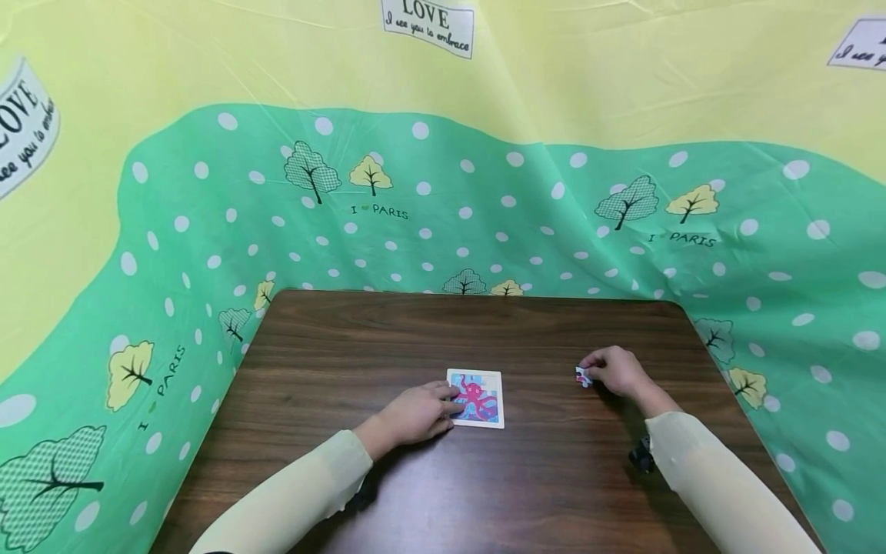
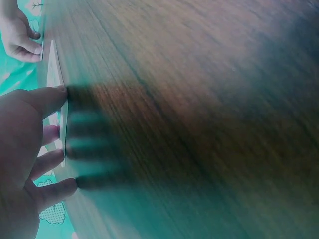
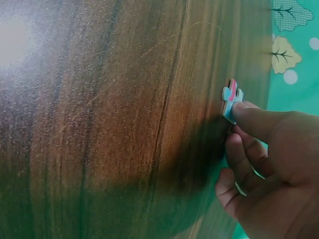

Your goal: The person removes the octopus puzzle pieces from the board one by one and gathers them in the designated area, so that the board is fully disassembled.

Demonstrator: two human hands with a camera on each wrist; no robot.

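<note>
A small square jigsaw puzzle (image 1: 487,420) with a pink octopus on blue and a white border lies mid-table in the head view. A pale patch shows at its upper right. My left hand (image 1: 419,412) rests on its left edge with the fingers spread; in the left wrist view the thumb and fingertips lie along the frame's side. Off to the right, my right hand (image 1: 618,371) pinches a jigsaw piece (image 3: 231,97) between thumb and fingers. This piece is pale blue with a pink stripe, and its knobbed end points away from the hand.
The dark wood-grain table (image 1: 360,331) has rounded far corners. A green and yellow printed cloth (image 1: 484,208) hangs behind it and along both sides. A small black object (image 1: 641,455) sits beneath the right cuff.
</note>
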